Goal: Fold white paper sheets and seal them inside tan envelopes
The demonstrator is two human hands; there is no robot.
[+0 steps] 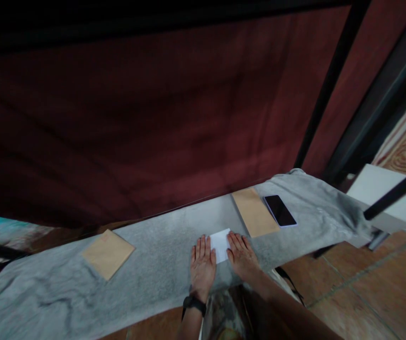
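Observation:
A small white sheet of paper lies flat on a grey cloth spread over a long narrow surface. My left hand rests flat at the paper's left edge, fingers stretched forward. On the other side, my right hand lies flat with its fingertips over the paper's right edge. Both palms face down, and the paper shows between them. Whether the paper is folded, I cannot tell.
A tan envelope-like sheet lies to the left. On the right are a larger tan one and a phone beside it. Behind hangs a dark red curtain. A black post and a white box-like stand are at the right.

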